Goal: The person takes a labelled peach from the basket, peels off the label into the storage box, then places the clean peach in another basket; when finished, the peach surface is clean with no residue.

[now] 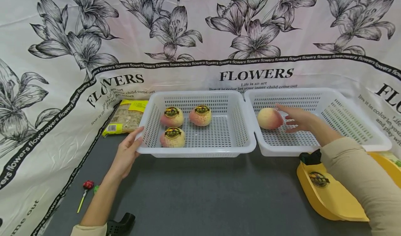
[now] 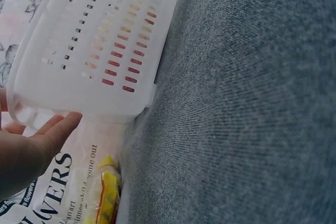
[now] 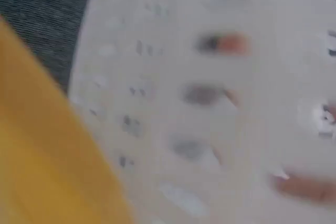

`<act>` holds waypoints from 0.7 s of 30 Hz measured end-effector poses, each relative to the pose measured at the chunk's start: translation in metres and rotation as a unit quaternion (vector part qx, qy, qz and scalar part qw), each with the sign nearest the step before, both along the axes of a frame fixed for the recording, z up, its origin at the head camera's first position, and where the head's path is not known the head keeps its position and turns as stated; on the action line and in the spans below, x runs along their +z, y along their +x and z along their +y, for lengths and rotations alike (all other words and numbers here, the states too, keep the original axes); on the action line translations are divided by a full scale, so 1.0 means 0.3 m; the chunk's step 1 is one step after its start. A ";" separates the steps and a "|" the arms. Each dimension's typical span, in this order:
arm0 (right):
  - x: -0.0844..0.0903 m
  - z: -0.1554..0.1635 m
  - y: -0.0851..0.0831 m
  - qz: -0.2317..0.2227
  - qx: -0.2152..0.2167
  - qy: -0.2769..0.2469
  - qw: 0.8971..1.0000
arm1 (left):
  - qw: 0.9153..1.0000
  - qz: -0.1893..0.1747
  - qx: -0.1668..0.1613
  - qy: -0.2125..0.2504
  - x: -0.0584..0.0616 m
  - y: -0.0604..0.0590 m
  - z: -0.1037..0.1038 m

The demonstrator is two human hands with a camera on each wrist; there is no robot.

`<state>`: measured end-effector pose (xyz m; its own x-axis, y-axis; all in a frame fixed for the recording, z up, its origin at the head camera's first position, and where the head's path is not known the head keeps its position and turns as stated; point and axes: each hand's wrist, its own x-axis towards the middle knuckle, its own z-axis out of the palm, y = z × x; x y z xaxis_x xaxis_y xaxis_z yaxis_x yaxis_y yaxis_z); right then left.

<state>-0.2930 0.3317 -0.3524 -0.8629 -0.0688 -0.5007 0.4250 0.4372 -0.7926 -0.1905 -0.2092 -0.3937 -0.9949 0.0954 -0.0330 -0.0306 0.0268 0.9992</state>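
My left hand [image 1: 126, 154] grips the left end of a white slotted basket [image 1: 200, 152], thumb and fingers at its rim. Three peaches [image 1: 200, 116] with black-and-gold labels lie in the left half of this basket. In the left wrist view, fingers [image 2: 60, 129] touch the corner of the basket's end wall. Over the second white basket [image 1: 288, 151], my right hand [image 1: 300, 119] is spread beside a peach [image 1: 270, 118] that shows no label. Its fingertips are close to the peach's right side; contact is hard to tell. The right wrist view is blurred and shows mostly basket wall [image 3: 157, 103].
A yellow container [image 1: 329, 197] bearing a similar label stands under my right forearm. Left of the baskets lies a yellow-and-clear packet [image 1: 125, 117]. A red lollipop [image 1: 86, 190] lies near my left forearm, on the dark grey tabletop [image 1: 203, 194]. Flower-printed sheeting [image 1: 188, 79] rises behind.
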 end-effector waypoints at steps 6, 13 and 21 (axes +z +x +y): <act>0.056 0.076 0.021 -0.034 -0.045 -0.056 0.997 | 1.000 0.001 0.001 0.006 -0.001 -0.006 -0.003; 0.110 0.093 0.052 -0.028 -0.031 -0.096 0.995 | 1.000 0.002 0.002 0.002 0.005 -0.011 -0.002; 0.184 0.066 0.072 -0.006 0.010 -0.130 0.991 | 1.000 -0.008 0.001 -0.003 0.003 -0.004 0.002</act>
